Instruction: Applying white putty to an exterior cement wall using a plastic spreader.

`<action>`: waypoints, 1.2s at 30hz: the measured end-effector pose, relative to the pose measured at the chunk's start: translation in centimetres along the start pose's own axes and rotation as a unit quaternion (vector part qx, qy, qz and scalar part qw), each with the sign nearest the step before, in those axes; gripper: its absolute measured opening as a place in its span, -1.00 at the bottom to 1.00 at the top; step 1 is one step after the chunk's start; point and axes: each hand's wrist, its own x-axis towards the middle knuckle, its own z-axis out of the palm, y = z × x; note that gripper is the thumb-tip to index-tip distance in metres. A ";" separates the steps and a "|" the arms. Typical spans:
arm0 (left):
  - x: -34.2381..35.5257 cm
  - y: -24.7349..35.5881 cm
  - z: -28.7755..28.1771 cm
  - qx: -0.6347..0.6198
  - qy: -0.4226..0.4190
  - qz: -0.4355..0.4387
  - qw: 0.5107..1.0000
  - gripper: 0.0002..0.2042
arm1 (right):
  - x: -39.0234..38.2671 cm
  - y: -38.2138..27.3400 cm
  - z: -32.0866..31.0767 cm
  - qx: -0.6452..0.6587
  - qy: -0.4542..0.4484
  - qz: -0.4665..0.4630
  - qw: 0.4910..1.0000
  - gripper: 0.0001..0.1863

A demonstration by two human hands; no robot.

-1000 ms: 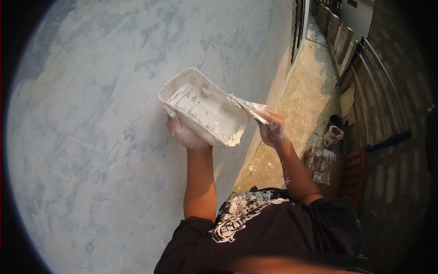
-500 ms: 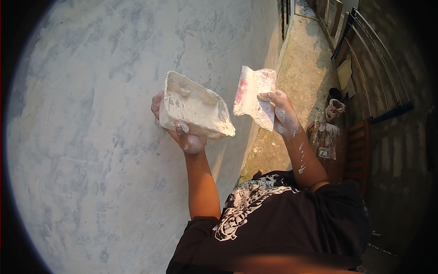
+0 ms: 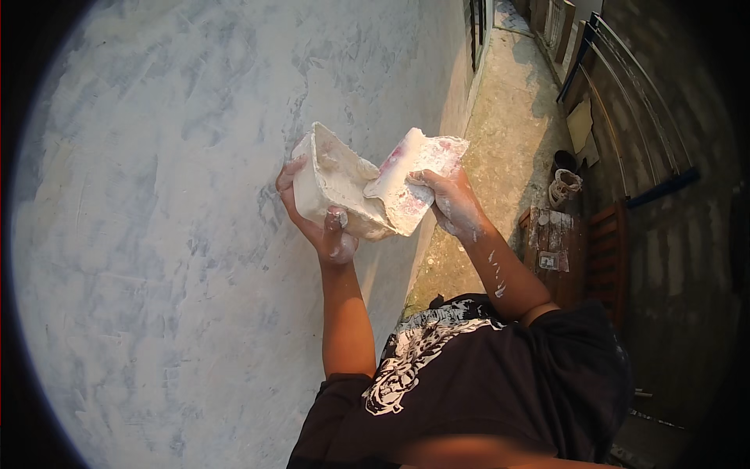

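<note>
My left hand [image 3: 324, 230] grips a white rectangular tub [image 3: 332, 184] from beneath, with the thumb on its near side and fingers around the far left side. The tub is tilted and coated with white plaster paste. In my right hand [image 3: 453, 199] is a wide plaster-smeared scraper [image 3: 414, 168] with reddish patches, pinched between thumb and fingers. The scraper's left edge overlaps the tub's right end, so part of the tub's inside is hidden. White paste spots both hands and my right forearm.
A wall [image 3: 172, 234] with patchy white plaster fills the left side. At right stand a wooden bench [image 3: 555, 242] with smeared items on it, a paste-coated bucket [image 3: 564, 186] and a blue-ended metal rack [image 3: 664, 187]. A concrete path [image 3: 508, 117] runs away between.
My right hand has brought the scraper left and slightly down, onto the tub's right end. My left hand has tilted the tub and shifted it a little right.
</note>
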 end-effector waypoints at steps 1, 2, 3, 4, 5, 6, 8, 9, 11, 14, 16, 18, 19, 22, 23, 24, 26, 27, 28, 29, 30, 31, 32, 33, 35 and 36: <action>0.0 0.0 -0.1 0.000 0.000 0.000 1.000 -0.13 | -0.1 0.3 0.0 0.012 0.007 -0.013 1.000 -0.61; 0.1 0.1 -0.1 0.006 -0.002 0.001 1.000 -0.13 | -0.1 0.5 0.1 0.012 0.006 -0.014 1.000 -0.61; 0.2 0.1 -0.2 0.012 -0.004 0.001 1.000 -0.12 | -0.1 0.6 0.3 0.001 0.015 -0.020 1.000 -0.61; 0.2 0.0 -0.3 0.012 -0.006 0.004 1.000 -0.12 | -0.1 0.7 0.4 -0.010 0.022 -0.028 0.999 -0.60; 0.1 -0.2 -0.4 0.027 -0.007 0.005 1.000 -0.16 | -0.1 0.9 0.4 -0.008 0.020 -0.031 0.999 -0.60; 0.0 -0.2 -0.5 0.043 -0.008 0.006 0.999 -0.19 | -0.1 1.2 0.2 -0.003 0.013 -0.045 0.999 -0.59; 0.1 0.5 0.6 0.080 -0.033 0.020 0.996 -0.21 | 0.0 1.2 0.2 0.005 0.000 -0.066 0.998 -0.58; 0.2 0.9 1.0 0.117 -0.053 0.027 0.991 -0.22 | -0.2 1.2 0.2 -0.002 -0.002 -0.077 0.997 -0.57; 0.3 1.3 1.1 0.121 -0.064 0.030 0.990 -0.21 | -0.3 1.0 -0.1 -0.024 -0.012 -0.083 0.996 -0.52; 0.5 1.6 0.8 0.126 -0.085 0.038 0.988 -0.21 | -0.4 0.2 0.3 -0.006 -0.025 -0.055 0.998 -0.51; 0.4 2.0 0.9 0.122 -0.093 0.050 0.987 -0.22 | -0.4 0.6 0.6 -0.021 -0.027 -0.063 0.997 -0.51; 0.2 2.8 1.6 0.128 -0.091 0.018 0.987 -0.24 | -0.2 0.4 0.6 -0.040 -0.028 -0.071 0.996 -0.50; 0.4 3.1 1.5 0.144 -0.101 0.034 0.984 -0.24 | -0.5 0.3 1.3 -0.032 -0.017 -0.078 0.996 -0.61; 0.6 3.5 1.7 0.119 -0.097 0.041 0.987 -0.22 | -0.6 -0.2 2.0 -0.024 -0.013 -0.087 0.996 -0.73; 0.5 3.6 1.5 0.120 -0.093 0.042 0.987 -0.22 | -0.7 -0.4 2.2 -0.031 -0.020 -0.090 0.995 -0.73; 0.4 3.7 1.4 0.123 -0.078 0.040 0.988 -0.22 | -0.7 -0.5 2.3 -0.038 -0.028 -0.092 0.995 -0.73; 0.0 3.9 1.4 0.126 -0.060 0.039 0.989 -0.22 | -0.4 -0.5 2.2 -0.049 -0.035 -0.087 0.994 -0.74; -0.2 4.2 1.4 0.128 -0.061 0.021 0.990 -0.22 | -0.4 -0.4 2.1 -0.059 -0.040 -0.085 0.994 -0.74; -0.2 4.3 1.5 0.130 -0.061 0.004 0.990 -0.22 | -0.3 -0.5 2.2 -0.061 -0.042 -0.084 0.994 -0.74; -0.2 4.3 1.4 0.130 -0.057 0.004 0.990 -0.22 | -0.3 -0.6 2.4 -0.069 -0.042 -0.080 0.994 -0.74; -0.2 4.4 1.2 0.148 -0.079 -0.007 0.986 -0.22 | -0.3 -0.6 2.6 -0.076 -0.042 -0.076 0.993 -0.73; -0.2 4.6 1.1 0.168 -0.100 -0.018 0.981 -0.22 | -0.3 -0.7 2.8 -0.077 -0.044 -0.074 0.993 -0.73; -0.2 4.5 1.0 0.169 -0.098 -0.018 0.980 -0.22 | -0.1 -0.9 3.0 -0.065 -0.056 -0.082 0.993 -0.73; -0.1 4.3 1.0 0.159 -0.095 -0.014 0.983 -0.22 | 0.0 -1.0 3.2 -0.052 -0.068 -0.089 0.992 -0.72; -0.6 3.9 1.0 0.151 -0.091 -0.014 0.984 -0.22 | 0.2 -1.0 3.1 -0.033 -0.073 -0.083 0.993 -0.72; -0.8 3.6 1.1 0.139 -0.071 -0.029 0.987 -0.22 | 0.3 -1.0 3.0 -0.013 -0.078 -0.081 0.994 -0.71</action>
